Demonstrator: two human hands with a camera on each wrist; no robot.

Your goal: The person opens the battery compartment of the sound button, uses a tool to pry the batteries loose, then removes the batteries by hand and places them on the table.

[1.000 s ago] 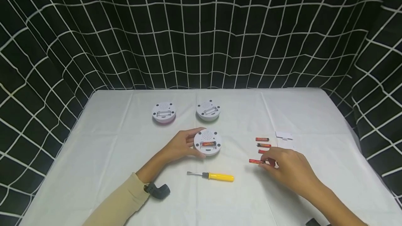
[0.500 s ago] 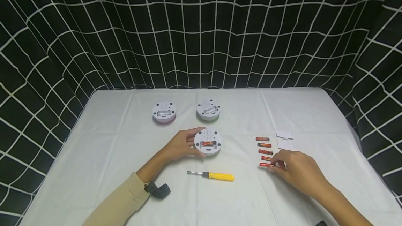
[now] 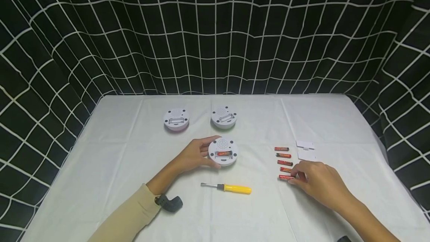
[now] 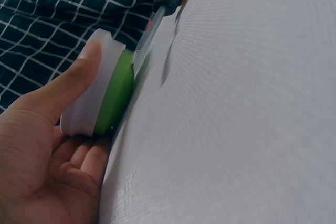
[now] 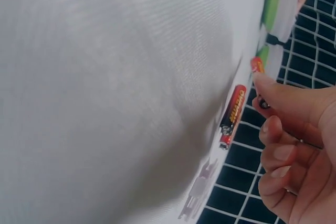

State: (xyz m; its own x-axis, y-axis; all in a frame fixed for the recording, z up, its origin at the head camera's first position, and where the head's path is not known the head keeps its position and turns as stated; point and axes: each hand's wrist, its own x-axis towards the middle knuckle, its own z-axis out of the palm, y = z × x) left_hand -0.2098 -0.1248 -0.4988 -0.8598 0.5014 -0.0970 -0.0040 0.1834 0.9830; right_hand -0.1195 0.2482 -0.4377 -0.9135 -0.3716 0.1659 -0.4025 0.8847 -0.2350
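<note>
My left hand [image 3: 195, 156] grips a round white-and-green device [image 3: 223, 143] by its left side, thumb at the near edge. Its white underside faces up, with small grille holes, dark feet and an uncovered battery slot holding one red battery [image 3: 224, 153]. In the left wrist view the device's green lower part [image 4: 116, 93] rests near the cloth. My right hand [image 3: 317, 184] pinches a red AAA-looking battery [image 3: 284, 177] between thumb and fingertips, at the near end of a column of several red batteries [image 3: 284, 163]. The fingers hide its right end.
Two similar round devices, one pinkish [image 3: 176, 120] and one greenish [image 3: 224, 117], stand farther back with bare battery slots. A yellow-handled screwdriver [image 3: 236, 189] lies in front of the held device. White covers [image 3: 306, 155] lie right of the batteries. A black netted curtain [image 3: 215, 47] hangs behind.
My right hand has moved slightly right and nearer with the pinched battery, which now lines up with the column. Over the last half second almost nothing moves. My left hand keeps its grip.
</note>
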